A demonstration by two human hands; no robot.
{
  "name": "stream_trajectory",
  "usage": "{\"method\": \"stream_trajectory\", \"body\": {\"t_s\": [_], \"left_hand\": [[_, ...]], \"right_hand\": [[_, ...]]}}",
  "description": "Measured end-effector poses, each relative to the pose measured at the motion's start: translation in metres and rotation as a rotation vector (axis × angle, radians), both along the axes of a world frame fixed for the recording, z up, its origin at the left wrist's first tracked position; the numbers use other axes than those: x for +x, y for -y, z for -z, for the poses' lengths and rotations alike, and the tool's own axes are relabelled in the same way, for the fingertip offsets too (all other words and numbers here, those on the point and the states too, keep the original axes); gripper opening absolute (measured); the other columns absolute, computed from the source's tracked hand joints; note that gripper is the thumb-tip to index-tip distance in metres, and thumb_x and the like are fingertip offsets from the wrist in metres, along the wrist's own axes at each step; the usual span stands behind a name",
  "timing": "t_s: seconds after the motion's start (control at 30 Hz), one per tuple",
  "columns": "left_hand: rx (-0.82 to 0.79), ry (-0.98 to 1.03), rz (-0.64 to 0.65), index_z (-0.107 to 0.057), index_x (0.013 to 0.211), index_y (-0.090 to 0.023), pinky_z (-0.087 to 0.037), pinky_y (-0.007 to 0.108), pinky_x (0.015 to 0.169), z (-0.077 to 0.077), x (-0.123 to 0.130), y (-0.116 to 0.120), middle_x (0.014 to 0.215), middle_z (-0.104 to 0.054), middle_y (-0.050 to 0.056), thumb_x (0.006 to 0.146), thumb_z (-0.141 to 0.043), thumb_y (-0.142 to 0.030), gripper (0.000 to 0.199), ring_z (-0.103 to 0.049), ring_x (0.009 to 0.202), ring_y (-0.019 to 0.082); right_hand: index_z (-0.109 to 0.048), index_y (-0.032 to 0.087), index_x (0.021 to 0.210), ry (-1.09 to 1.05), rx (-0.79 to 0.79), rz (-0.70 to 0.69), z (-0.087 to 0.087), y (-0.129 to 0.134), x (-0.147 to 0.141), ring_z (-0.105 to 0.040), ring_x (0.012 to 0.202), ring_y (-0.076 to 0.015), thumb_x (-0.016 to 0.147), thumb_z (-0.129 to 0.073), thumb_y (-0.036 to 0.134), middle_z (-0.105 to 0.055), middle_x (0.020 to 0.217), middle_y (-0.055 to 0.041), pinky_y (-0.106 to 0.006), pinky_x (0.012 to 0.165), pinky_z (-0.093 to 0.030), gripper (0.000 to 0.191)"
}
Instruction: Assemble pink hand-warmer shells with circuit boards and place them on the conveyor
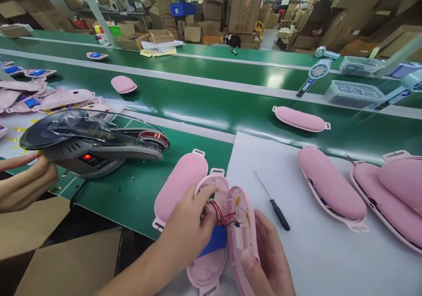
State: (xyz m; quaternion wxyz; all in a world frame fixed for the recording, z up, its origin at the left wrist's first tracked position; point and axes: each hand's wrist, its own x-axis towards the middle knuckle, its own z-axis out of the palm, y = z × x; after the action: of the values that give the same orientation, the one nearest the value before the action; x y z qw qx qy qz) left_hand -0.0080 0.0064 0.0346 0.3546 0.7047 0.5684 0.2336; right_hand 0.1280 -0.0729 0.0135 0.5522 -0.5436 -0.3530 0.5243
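An opened pink oval case lies in front of me, its two half shells joined by red and black wires (pixel 221 214). The lower half shell (pixel 207 269) holds a blue battery block (pixel 216 239). My left hand (pixel 189 225) reaches into its upper end, thumb and forefinger pinched at the wires; the exact contact is partly hidden. My right hand (pixel 268 256) grips the other half shell (pixel 243 230), which is tilted up on its edge with yellow tape bits inside. Beside my left hand rests a closed pink case (pixel 181 186). To the right lies a black-handled screwdriver (pixel 278 212) on white sheeting.
At left, another person's hand (pixel 29 181) is at a tape dispenser (pixel 99 151). Pink cases (pixel 329 186) lie at right, one (pixel 301 119) further back. A pile of opened shells (pixel 49 98) is far left. Beyond stand a screw tub (pixel 354 94) and handheld fans (pixel 316 71).
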Motion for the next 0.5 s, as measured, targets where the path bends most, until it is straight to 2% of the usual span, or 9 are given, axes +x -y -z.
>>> {"method": "stream_trajectory", "body": {"t_s": [0.1,0.2,0.37,0.5], "left_hand": [[-0.047,0.027,0.039,-0.053,0.121,-0.028,-0.049,0.042,0.089,-0.004,0.004,-0.001,0.121,-0.056,0.008,0.082,-0.043,-0.011,0.043,-0.057,0.109,0.026],[-0.092,0.023,-0.004,-0.054,0.120,-0.030,-0.049,0.043,0.090,-0.002,0.007,-0.001,0.121,-0.056,0.007,0.083,-0.048,-0.014,0.041,-0.058,0.108,0.026],[-0.014,0.031,-0.030,-0.057,0.118,-0.031,-0.050,0.039,0.084,0.007,0.008,-0.001,0.113,-0.058,0.006,0.085,-0.042,-0.011,0.041,-0.060,0.100,0.023],[-0.008,0.057,0.038,-0.064,0.108,-0.027,-0.050,0.033,0.084,0.000,-0.003,-0.001,0.110,-0.054,0.007,0.086,-0.040,-0.010,0.037,-0.058,0.100,0.020]], "right_hand": [[-0.040,0.031,0.134,0.040,-0.007,0.016,-0.001,0.000,-0.001,-0.043,0.132,-0.0284,0.089,-0.056,0.052,-0.047,0.142,-0.0081,-0.033,0.087,-0.054,0.052],[-0.042,0.028,0.134,0.034,0.022,0.026,0.001,-0.003,0.001,-0.048,0.127,-0.0281,0.090,-0.056,0.048,-0.044,0.144,-0.0093,-0.036,0.092,-0.051,0.050],[-0.040,0.027,0.134,0.042,0.037,-0.033,0.006,-0.009,0.002,-0.050,0.125,-0.0260,0.091,-0.055,0.045,-0.048,0.139,-0.0090,-0.038,0.098,-0.047,0.049],[-0.043,0.028,0.133,-0.001,0.045,-0.059,0.005,-0.014,-0.002,-0.054,0.120,-0.0262,0.089,-0.057,0.045,-0.052,0.134,-0.0094,-0.042,0.101,-0.045,0.049]]}}
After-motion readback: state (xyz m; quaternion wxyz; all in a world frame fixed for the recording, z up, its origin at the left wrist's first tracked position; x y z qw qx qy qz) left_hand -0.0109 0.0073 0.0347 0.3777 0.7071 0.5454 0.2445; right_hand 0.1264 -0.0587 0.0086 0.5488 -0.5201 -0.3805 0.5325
